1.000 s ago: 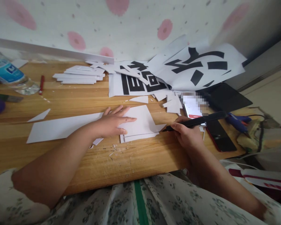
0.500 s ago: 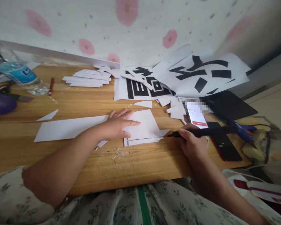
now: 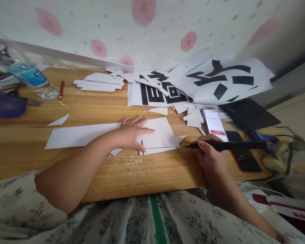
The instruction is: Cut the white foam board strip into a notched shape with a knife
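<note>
My left hand lies with spread fingers on a white four-sided sheet, pressing it to the table. Under that sheet, another white piece shows along its near edge, and a pointed white tip sticks out at its right. A long white strip runs leftward beneath my left hand and forearm. My right hand grips a long black pen, held nearly level. Its thin tip points left, just short of the sheet's right corner and apart from it.
Behind lie stacked white strips, printed sheets with black characters and white offcuts. A lit phone, a dark phone and a blue glue gun are at right. A water bottle and red pen stand left.
The whole view has shifted slightly, so things appear a little further right. The pen tip sits slightly further from the sheet's corner. My left hand stays spread on the sheet.
</note>
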`<state>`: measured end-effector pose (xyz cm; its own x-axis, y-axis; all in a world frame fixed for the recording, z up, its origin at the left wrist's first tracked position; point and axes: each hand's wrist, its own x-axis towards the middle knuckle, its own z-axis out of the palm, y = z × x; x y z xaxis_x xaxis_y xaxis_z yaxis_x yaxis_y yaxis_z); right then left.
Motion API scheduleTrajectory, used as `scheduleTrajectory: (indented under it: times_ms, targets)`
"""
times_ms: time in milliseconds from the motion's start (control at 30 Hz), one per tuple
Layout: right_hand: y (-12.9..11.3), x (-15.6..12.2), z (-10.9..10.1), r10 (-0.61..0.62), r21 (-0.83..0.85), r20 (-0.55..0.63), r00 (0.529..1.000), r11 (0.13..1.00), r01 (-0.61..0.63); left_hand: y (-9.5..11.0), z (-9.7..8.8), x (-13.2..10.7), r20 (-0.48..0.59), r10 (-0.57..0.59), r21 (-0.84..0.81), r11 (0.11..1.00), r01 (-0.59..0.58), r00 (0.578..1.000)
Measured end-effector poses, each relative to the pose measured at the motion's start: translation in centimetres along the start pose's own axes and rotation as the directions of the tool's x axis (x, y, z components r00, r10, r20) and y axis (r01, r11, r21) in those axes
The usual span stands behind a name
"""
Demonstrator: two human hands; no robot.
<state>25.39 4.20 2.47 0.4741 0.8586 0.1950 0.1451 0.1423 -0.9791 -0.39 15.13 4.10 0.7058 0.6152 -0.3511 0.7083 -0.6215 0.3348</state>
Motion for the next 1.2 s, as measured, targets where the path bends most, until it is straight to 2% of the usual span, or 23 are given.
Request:
scheduleTrajectory:
  times_ms: [100, 200, 300, 400, 500, 567, 667, 733, 867, 933, 1000, 1067, 1133, 1167, 1200]
  targets:
    - [-0.2, -0.2, -0.1, 0.007, 0.09, 0.033, 0.999, 0.996, -0.01, 0.2, -0.1, 0.0, -0.001, -0.011, 0.009, 1.0, 0.011, 1.0]
    - [-0.3, -0.5, 0.1, -0.052, 0.136, -0.019, 0.998, 0.989, 0.054, 0.6, -0.3, -0.2, 0.014, -0.023, 0.005, 1.0, 0.023, 1.0]
    - [0.1, -0.8, 0.2, -0.128, 0.133, -0.078, 0.989, 0.981, 0.138, 1.0, -0.4, -0.4, 0.016, -0.034, 0.003, 0.999, 0.034, 0.999]
    - [0.6, -1.2, -0.3, -0.195, 0.08, -0.058, 0.979, 0.977, 0.199, 1.0, -0.4, -0.4, -0.006, -0.035, -0.002, 0.999, 0.035, 0.999]
    - [0.1, -1.4, -1.2, -0.279, -0.03, 0.043, 0.959, 0.959, 0.281, 0.7, -0.3, -0.2, -0.064, -0.024, -0.009, 1.0, 0.024, 0.998]
    - [-0.9, -1.5, -1.9, -0.325, -0.125, 0.164, 0.932, 0.93, 0.346, 0.6, -0.3, -0.2, -0.119, -0.023, -0.004, 1.0, 0.023, 0.993]
    - [-2.8, -1.4, -2.9, -0.336, -0.251, 0.308, 0.89, 0.874, 0.417, 0.6, -0.3, -0.3, -0.189, -0.026, 0.003, 1.0, 0.027, 0.982]
    - [-3.4, -1.4, -3.1, -0.346, -0.294, 0.289, 0.892, 0.855, 0.427, 1.0, -0.4, -0.7, -0.215, -0.028, 0.004, 1.0, 0.029, 0.976]
    - [-2.8, -1.8, -2.4, -0.359, -0.251, 0.125, 0.925, 0.89, 0.38, 2.2, -0.8, -1.8, -0.309, -0.071, 0.005, 0.997, 0.077, 0.948]
    - [-2.6, -2.0, -1.8, -0.369, -0.206, 0.144, 0.918, 0.896, 0.393, 2.7, -0.9, -2.3, -0.347, -0.1, 0.011, 0.994, 0.11, 0.933]
    - [-2.8, -2.2, -1.3, -0.41, -0.193, 0.254, 0.876, 0.866, 0.461, 3.1, -0.8, -2.6, -0.355, -0.124, 0.016, 0.99, 0.139, 0.927]
    - [-3.4, -2.3, -0.6, -0.455, -0.213, 0.387, 0.802, 0.802, 0.558, 3.3, -0.7, -2.7, -0.359, -0.134, 0.022, 0.988, 0.152, 0.924]
    - [-4.0, -2.4, 0.3, -0.489, -0.228, 0.534, 0.69, 0.703, 0.674, 3.3, -0.6, -2.8, -0.372, -0.13, 0.019, 0.989, 0.148, 0.919]
    - [-4.1, -2.5, 0.8, -0.498, -0.238, 0.603, 0.623, 0.633, 0.737, 3.3, -0.7, -2.8, -0.376, -0.13, 0.013, 0.989, 0.145, 0.918]
    - [-4.1, -2.6, 1.4, -0.494, -0.235, 0.684, 0.536, 0.547, 0.804, 3.2, -0.7, -2.9, -0.377, -0.13, 0.005, 0.99, 0.142, 0.917]
